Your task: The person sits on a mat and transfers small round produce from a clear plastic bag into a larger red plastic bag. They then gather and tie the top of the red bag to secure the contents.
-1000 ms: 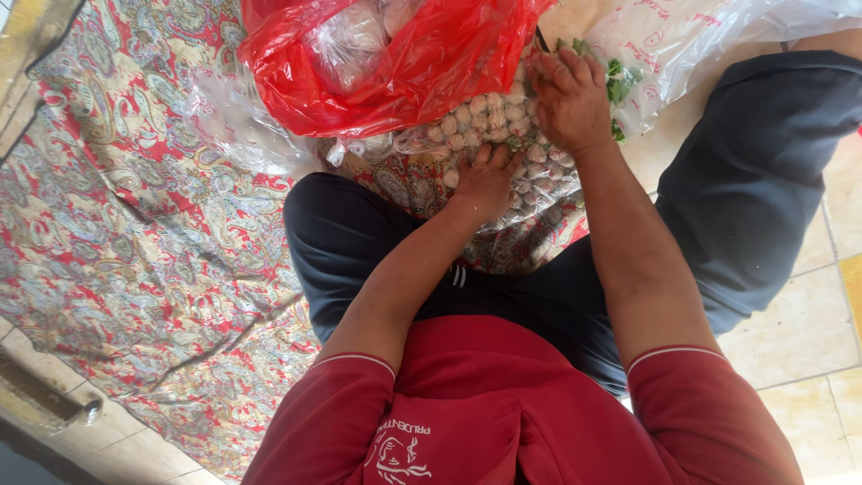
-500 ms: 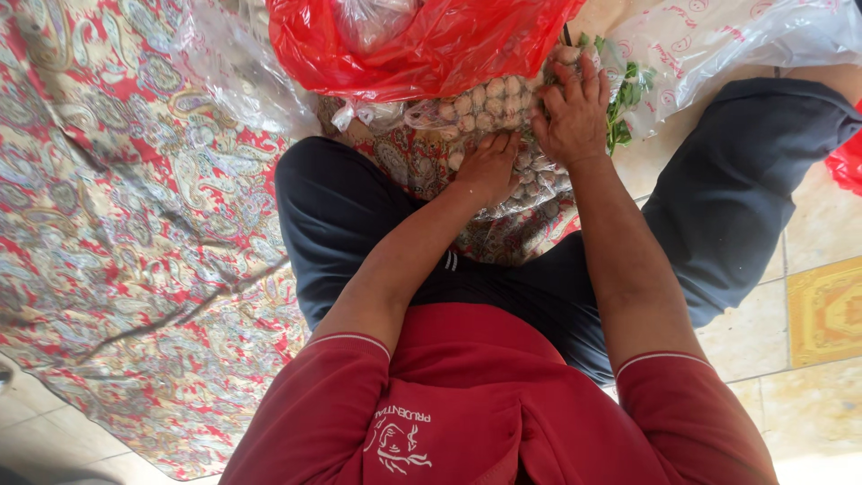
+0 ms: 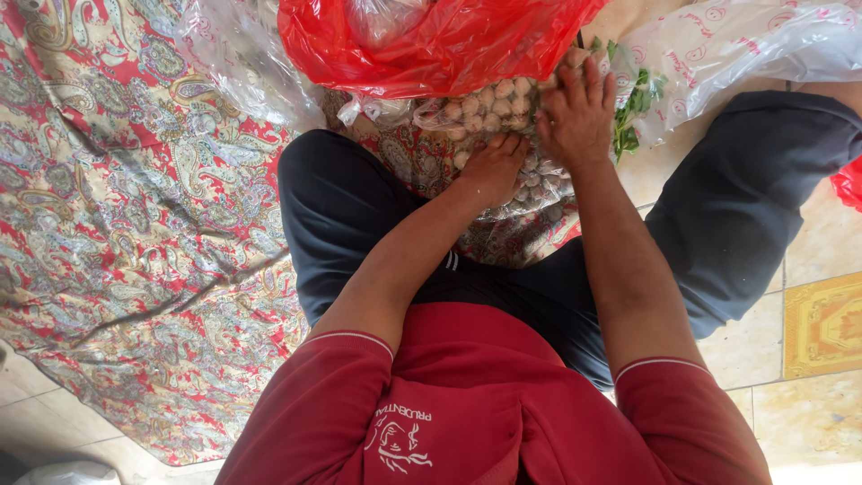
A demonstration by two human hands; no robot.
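I sit cross-legged on the floor in dark trousers and a red shirt. Between my knees lies a clear plastic bag of small pale round bulbs [image 3: 489, 103], like garlic or shallots. My left hand [image 3: 492, 166] rests on the bag's near side, fingers curled into the plastic. My right hand [image 3: 579, 112] lies palm down on the bag's right part, fingers spread over the bulbs. A red plastic bag [image 3: 431, 40] with a clear bag inside it sits just beyond.
A red patterned cloth [image 3: 135, 224] covers the floor to the left. A clear printed plastic bag [image 3: 745, 45] and green leafy stems [image 3: 633, 108] lie at upper right. Beige floor tiles [image 3: 822, 359] show on the right, with another red bag [image 3: 848, 184] at the edge.
The view has shifted a little, so the bags sit higher in the picture. My right hand has slid slightly across the bulbs; my left hand stays on the bag.
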